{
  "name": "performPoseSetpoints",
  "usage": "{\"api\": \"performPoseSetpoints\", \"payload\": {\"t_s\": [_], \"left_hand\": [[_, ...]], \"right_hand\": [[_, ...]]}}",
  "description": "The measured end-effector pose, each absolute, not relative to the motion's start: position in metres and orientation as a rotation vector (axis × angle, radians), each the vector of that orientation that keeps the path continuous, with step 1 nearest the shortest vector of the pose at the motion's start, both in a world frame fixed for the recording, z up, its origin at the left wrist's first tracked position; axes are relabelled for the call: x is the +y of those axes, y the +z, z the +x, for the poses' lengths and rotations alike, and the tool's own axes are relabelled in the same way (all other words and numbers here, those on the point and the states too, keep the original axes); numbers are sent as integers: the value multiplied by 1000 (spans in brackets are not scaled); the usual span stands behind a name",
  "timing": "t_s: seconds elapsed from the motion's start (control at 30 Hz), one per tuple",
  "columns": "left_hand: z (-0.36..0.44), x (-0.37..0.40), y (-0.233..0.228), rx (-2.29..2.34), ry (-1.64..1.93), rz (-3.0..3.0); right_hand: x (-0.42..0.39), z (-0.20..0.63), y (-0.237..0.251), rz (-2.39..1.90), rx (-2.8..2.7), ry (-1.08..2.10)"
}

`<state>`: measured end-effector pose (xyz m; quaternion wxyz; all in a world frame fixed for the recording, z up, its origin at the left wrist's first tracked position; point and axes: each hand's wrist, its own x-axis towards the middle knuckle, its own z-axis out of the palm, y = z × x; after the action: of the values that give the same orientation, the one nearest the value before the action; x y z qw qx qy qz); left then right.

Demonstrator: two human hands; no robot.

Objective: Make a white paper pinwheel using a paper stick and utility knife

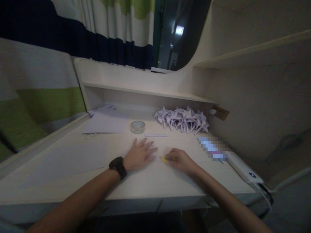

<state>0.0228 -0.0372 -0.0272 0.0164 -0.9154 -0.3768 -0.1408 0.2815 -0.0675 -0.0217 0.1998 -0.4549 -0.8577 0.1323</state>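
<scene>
Both forearms reach forward, bare. Left hand (139, 153) flat, palm down, fingers spread and pointing ahead — dark watch on the wrist. Right hand (179, 160) just beside it, knuckles up, fingers curled in a pinch (fingertips hidden). Hands near, not touching.

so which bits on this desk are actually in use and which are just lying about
In use: left hand flat on the desk; right hand with a yellow tool.

Lying about: tape roll, paper pinwheels, paper sheets, power bank.
</scene>
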Motion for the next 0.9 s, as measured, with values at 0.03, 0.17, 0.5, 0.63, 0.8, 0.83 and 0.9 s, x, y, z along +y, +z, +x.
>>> {"api": "performPoseSetpoints", "payload": {"t_s": [0.03, 0.17, 0.5, 0.63, 0.8, 0.83, 0.9], "left_hand": [[22, -35, -31, -1216, -398, -2878], [20, -30, -38, -1325, -336, -2934], [21, -32, -39, -1343, -325, -2913], [21, -31, -39, -1335, -315, -2906], [20, -30, -41, -1331, -307, -2913], [20, -30, -41, -1333, -304, -2915], [20, -30, -42, -1338, -297, -2915]], "right_hand": [[-69, 281, -23, -1269, -2397, 344], [-76, 276, -29, -1316, -2352, 218], [-93, 267, -31, -1470, -2270, 68], [-95, 263, -32, -1485, -2271, 30], [-95, 259, -35, -1436, -2279, -1], [-95, 258, -36, -1432, -2271, -8], [-95, 258, -38, -1429, -2255, -23]]}}
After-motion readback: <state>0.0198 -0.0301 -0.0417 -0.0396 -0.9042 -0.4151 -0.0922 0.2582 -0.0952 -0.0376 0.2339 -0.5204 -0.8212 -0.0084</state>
